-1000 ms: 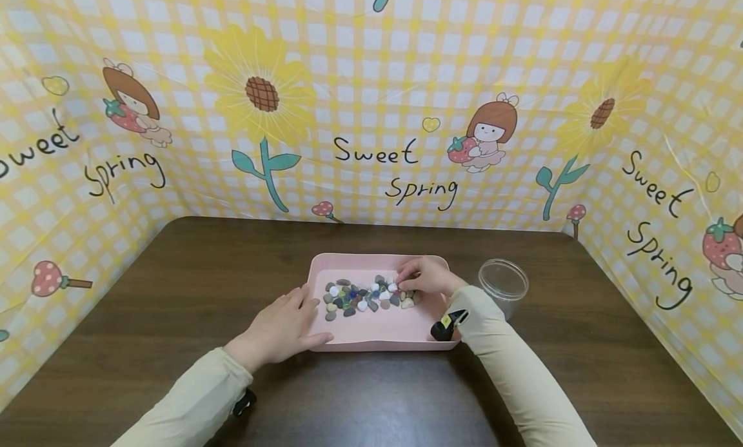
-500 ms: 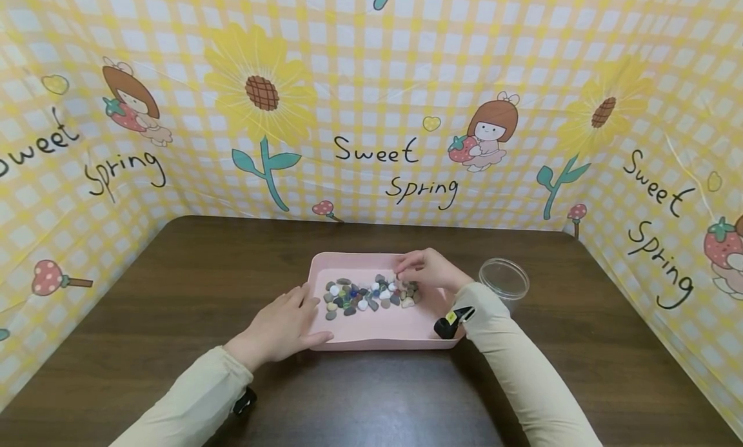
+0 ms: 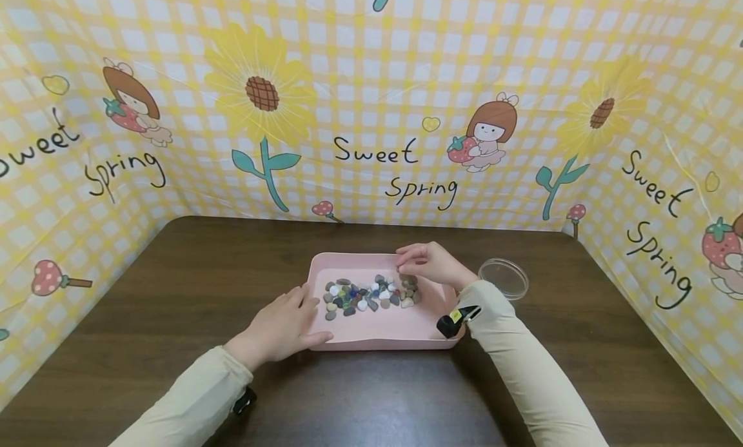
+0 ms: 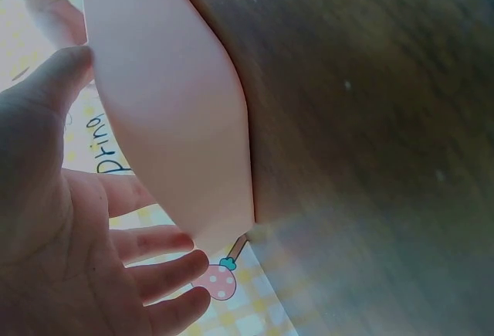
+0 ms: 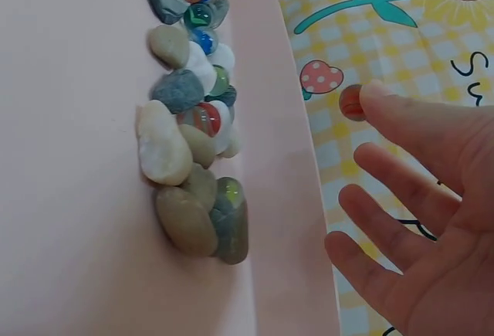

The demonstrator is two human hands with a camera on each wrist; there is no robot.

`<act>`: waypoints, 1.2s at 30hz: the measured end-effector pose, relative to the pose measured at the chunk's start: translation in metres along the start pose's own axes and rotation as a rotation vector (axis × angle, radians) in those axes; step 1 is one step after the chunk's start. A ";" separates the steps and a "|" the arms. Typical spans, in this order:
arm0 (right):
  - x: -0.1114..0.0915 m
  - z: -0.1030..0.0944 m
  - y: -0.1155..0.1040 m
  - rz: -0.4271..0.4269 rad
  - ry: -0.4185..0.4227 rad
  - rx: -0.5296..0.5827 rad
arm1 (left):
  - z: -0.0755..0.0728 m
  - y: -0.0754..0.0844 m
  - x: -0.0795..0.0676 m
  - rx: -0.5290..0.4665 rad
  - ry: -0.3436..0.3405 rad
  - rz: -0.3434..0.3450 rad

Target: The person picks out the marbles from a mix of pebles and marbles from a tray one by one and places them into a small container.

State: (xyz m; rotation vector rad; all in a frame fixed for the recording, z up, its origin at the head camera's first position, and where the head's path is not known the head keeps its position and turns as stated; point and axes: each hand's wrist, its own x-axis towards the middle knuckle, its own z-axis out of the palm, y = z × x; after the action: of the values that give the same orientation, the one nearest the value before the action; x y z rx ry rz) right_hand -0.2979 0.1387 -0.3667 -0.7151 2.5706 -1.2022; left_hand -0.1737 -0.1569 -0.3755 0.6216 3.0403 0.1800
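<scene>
Pinching (right hand (image 3: 431,264)): one reddish marble (image 5: 353,103), raised near the far rim, apparently to clear the pile.
Steadying, probably (left hand (image 3: 277,326)): one pink tray (image 3: 377,331), touched at left edge, fingers relaxed.
Pebbles (image 5: 185,220), loose marbles (image 5: 199,15): many inside, overlapping, uncountable.
Clear tub (image 3: 504,280): one, beside tray.

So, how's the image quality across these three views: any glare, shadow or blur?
Head: clear overall, soft sheen on the table before the tray, shadow beside the right sleeve; left wrist: hazy, table blurred, upper left washed out, left hand in shade; right wrist: pebbles fairly sharp, small glints on the marbles.
</scene>
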 end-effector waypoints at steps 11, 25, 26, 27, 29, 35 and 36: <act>-0.006 -0.009 -0.003 0.006 0.025 0.019 | 0.001 0.001 -0.001 -0.005 0.004 -0.002; -0.017 -0.016 -0.016 0.008 0.101 0.054 | 0.001 0.001 0.000 0.005 0.017 0.008; -0.017 -0.016 -0.017 0.013 0.105 0.069 | 0.001 0.001 0.000 0.005 0.016 0.007; -0.017 -0.016 -0.017 0.012 0.107 0.082 | 0.001 0.001 0.000 0.008 0.016 0.008; -0.018 -0.016 -0.018 0.012 0.109 0.096 | 0.001 0.001 0.000 0.008 0.016 0.006; -0.021 -0.019 -0.022 0.002 0.127 0.088 | 0.001 0.000 -0.001 0.017 0.028 0.017; -0.022 -0.020 -0.022 -0.005 0.130 0.086 | 0.001 0.000 -0.001 0.018 0.030 0.017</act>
State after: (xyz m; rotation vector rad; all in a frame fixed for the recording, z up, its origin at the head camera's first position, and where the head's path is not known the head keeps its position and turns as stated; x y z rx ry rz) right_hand -0.2789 0.1512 -0.3373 -0.6451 2.6021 -1.3946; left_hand -0.1729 -0.1570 -0.3760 0.6523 3.0693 0.1643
